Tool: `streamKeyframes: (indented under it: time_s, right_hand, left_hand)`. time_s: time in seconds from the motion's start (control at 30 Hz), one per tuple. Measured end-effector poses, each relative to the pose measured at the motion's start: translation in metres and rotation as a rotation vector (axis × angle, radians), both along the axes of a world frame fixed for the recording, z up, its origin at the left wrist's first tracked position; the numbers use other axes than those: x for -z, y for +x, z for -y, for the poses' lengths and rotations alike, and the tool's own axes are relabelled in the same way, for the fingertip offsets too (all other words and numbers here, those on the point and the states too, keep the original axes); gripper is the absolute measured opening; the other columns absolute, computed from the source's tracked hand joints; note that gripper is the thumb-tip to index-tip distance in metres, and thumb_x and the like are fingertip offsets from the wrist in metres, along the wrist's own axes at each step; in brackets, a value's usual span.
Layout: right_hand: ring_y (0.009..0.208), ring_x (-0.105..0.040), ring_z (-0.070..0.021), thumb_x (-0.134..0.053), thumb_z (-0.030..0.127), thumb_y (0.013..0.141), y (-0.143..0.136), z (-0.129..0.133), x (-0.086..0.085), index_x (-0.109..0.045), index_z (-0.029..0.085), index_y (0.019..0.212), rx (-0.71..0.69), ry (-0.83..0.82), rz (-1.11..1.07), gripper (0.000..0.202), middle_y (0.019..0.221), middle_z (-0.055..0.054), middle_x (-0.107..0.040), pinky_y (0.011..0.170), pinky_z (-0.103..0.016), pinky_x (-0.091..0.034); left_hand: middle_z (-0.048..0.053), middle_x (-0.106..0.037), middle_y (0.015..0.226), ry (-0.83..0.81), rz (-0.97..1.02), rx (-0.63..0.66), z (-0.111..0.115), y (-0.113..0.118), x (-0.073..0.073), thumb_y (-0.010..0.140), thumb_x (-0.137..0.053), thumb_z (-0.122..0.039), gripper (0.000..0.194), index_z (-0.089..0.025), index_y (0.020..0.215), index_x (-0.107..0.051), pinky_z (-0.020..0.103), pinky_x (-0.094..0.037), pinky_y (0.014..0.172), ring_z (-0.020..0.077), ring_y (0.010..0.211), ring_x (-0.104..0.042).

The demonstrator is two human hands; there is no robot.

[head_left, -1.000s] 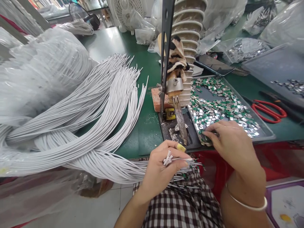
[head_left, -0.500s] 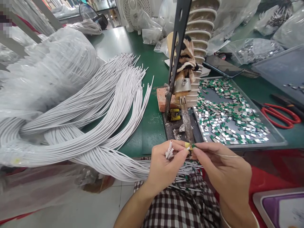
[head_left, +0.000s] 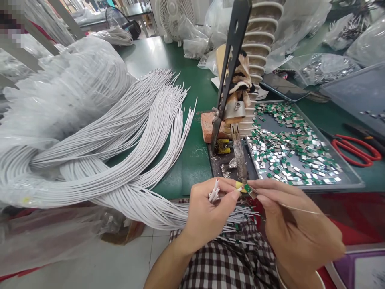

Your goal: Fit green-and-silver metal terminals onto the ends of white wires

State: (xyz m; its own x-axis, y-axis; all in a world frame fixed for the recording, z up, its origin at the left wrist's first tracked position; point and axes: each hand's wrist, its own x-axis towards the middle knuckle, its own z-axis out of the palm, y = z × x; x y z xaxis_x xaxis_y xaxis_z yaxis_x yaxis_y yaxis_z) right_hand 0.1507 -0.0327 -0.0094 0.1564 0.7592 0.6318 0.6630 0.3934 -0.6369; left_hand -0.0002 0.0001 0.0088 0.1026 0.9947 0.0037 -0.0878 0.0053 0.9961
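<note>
My left hand point(head_left: 212, 208) is closed around a bunch of white cables point(head_left: 214, 192), their cut ends poking up between the fingers. One cable end is pinched between its thumb and forefinger, which wears a yellow fingertip cover point(head_left: 239, 185). Against that end sits a small green circuit board point(head_left: 248, 188) with a metal plug, at the fingertips of my right hand point(head_left: 296, 218). A thin solder wire point(head_left: 300, 209) runs through the closed fingers of this hand. Just above both hands, the soldering iron's tip point(head_left: 240, 156) points down; whether it touches the joint is hard to see.
A tray point(head_left: 355, 181) of loose green boards lies right of the iron, with red-handled scissors point(head_left: 355, 150) beside it. A metal bracket point(head_left: 231, 56), ribbed hose point(head_left: 261, 36) and brick point(head_left: 207, 127) surround the iron. White cable bundles point(head_left: 144, 132) spread leftward; more cables lie across my lap.
My right hand has shifted right and down, its thumb drawing back, so the green board and its metal plug now show. My left hand stays nearly in place. The view has shifted slightly.
</note>
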Motion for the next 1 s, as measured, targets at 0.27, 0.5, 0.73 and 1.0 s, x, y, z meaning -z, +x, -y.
streamKeyframes:
  time_s: [0.27,0.5,0.73,1.0]
  right_hand:
    - [0.094,-0.076,-0.0229,-0.074,0.005,0.085,-0.005,-0.004,-0.01,-0.072,0.036,0.117,-0.015,0.046,0.093,0.044,0.106,0.0,-0.078,0.079,-0.04,-0.063]
    - [0.094,-0.074,-0.0206,-0.072,0.001,0.084,-0.005,-0.002,-0.014,-0.072,0.032,0.112,-0.078,0.02,0.024,0.042,0.105,0.0,-0.077,0.082,-0.038,-0.061]
    - [0.082,-0.07,-0.0148,-0.055,0.008,0.094,0.0,-0.005,-0.012,-0.069,0.025,0.096,-0.191,-0.079,-0.132,0.022,0.086,0.0,-0.07,0.074,-0.029,-0.056]
    - [0.062,-0.067,-0.0126,-0.06,0.015,0.095,-0.002,-0.01,-0.012,-0.07,0.023,0.085,-0.105,-0.188,0.006,0.017,0.075,0.0,-0.074,0.062,-0.025,-0.053]
  left_hand:
    - [0.006,-0.08,0.083,0.031,0.041,0.005,-0.006,-0.002,-0.005,0.084,-0.067,-0.012,0.016,-0.017,0.069,-0.07,0.027,-0.057,0.068,0.0187,0.076,-0.073]
    - [0.006,-0.08,0.084,0.008,0.08,0.022,-0.003,-0.005,-0.004,0.083,-0.068,-0.01,0.016,-0.017,0.069,-0.07,0.025,-0.056,0.066,0.0175,0.075,-0.073]
    - [0.006,-0.078,0.085,0.019,0.043,0.015,0.002,-0.006,0.003,0.083,-0.067,-0.007,0.017,-0.017,0.069,-0.068,0.024,-0.054,0.067,0.0166,0.077,-0.072]
    - [0.004,-0.069,0.083,-0.012,-0.045,0.19,-0.005,-0.006,0.003,0.086,-0.065,-0.01,0.016,-0.016,0.071,-0.066,0.024,-0.047,0.066,0.0149,0.076,-0.062]
